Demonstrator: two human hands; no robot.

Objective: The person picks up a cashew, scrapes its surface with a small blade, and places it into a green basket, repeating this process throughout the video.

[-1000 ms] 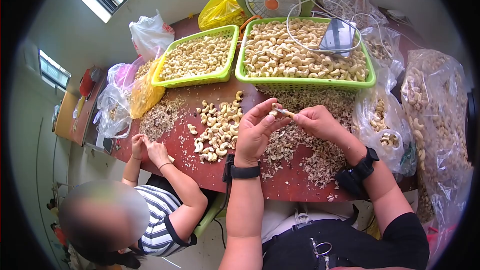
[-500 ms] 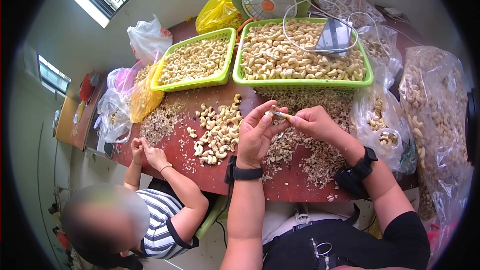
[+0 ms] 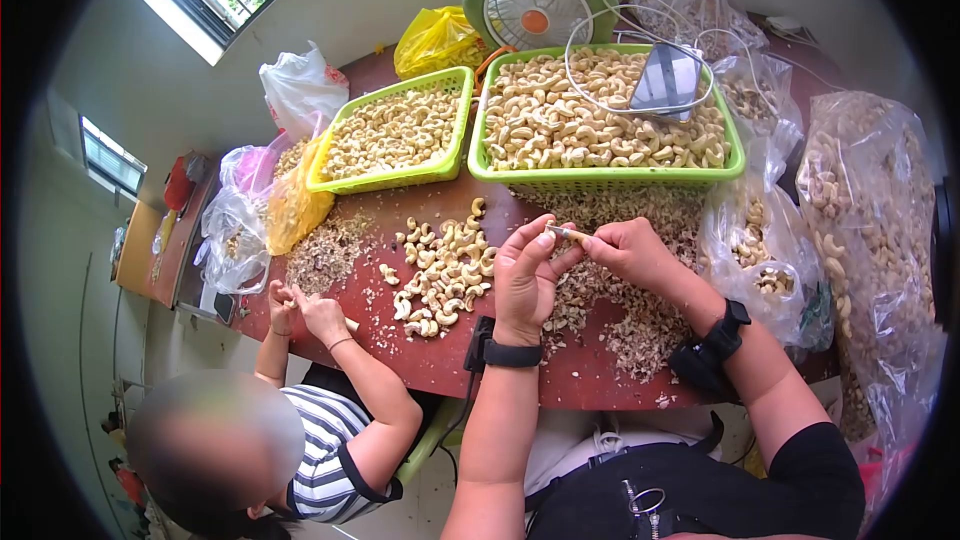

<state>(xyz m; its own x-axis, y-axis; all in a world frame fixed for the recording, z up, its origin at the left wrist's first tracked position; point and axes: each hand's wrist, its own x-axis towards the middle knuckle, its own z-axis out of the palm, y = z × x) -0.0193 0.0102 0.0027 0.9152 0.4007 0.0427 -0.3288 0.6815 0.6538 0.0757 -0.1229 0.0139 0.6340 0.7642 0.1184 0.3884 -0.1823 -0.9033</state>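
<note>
My right hand is closed around the pale handle of a small knife, its short metal blade pointing left. The blade tip meets the fingertips of my left hand, which are pinched together, palm up, on a cashew nut mostly hidden by the fingers. Both hands are above a heap of cashew skin shavings on the red table. Left of my left hand lies a loose pile of cashews.
Two green baskets full of cashews stand behind, a phone with a white cable on the larger one. A green fan is at the back. Plastic bags line the right. Another person works at left.
My left hand has shifted slightly right and down, and its fingers have drawn closer together over the nut. The knife stays in my right hand. The view has tilted slightly.
</note>
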